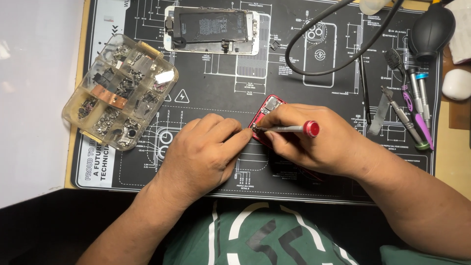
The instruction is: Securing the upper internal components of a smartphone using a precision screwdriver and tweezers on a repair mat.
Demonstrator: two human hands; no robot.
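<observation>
Red phone [265, 111] on black mat [216, 88]; right hand [314, 140] grip clamped on screwdriver [292, 129], left hand [203, 149] fingertips together, steadying phone.

head view; worn on head; faces steeply down; close over black repair mat [211, 93]; single view

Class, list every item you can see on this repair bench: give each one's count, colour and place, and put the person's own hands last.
Red phone body: one, mat centre, under both hands.
Screwdriver: one, silver with red cap, in right hand.
Opened phone: one, white-edged, top centre.
Parts box: one, clear, compartmented, mat's left.
Work mat: one, black, white diagrams.
Cable: one, black, looped top right.
Air blower: one, black, top right.
Spare tools: several, right edge.
Left hand: steadying the phone.
Right hand: grip closed on screwdriver.
</observation>
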